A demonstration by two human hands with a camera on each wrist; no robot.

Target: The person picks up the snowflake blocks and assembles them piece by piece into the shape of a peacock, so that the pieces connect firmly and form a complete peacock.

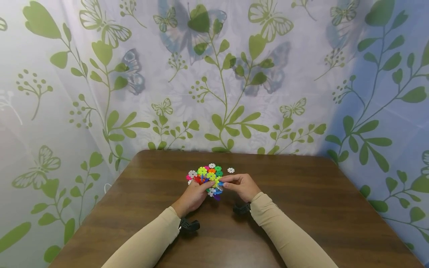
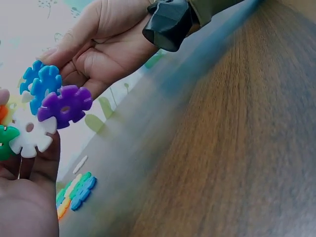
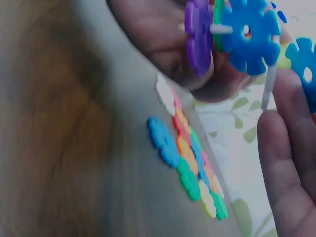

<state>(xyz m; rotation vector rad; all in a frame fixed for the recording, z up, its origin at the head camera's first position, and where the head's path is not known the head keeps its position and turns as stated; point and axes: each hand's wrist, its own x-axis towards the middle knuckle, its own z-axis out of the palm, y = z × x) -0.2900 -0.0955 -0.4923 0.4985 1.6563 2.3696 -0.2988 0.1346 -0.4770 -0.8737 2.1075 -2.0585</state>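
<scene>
In the head view my left hand holds a joined cluster of colourful notched plastic discs, its thumb over the near side. A purple disc and a white disc stick out of the cluster in the left wrist view. My right hand is at the cluster's right side, thumb and fingertips pinching a blue disc there. Another blue disc and a thin white disc edge show beside those fingers in the right wrist view. The palm of my left hand partly hides the cluster.
Loose discs lie flat on the brown wooden table behind the cluster, among them a blue disc and a green disc. One white disc lies apart to the right. A leaf-and-butterfly patterned curtain hangs behind the table.
</scene>
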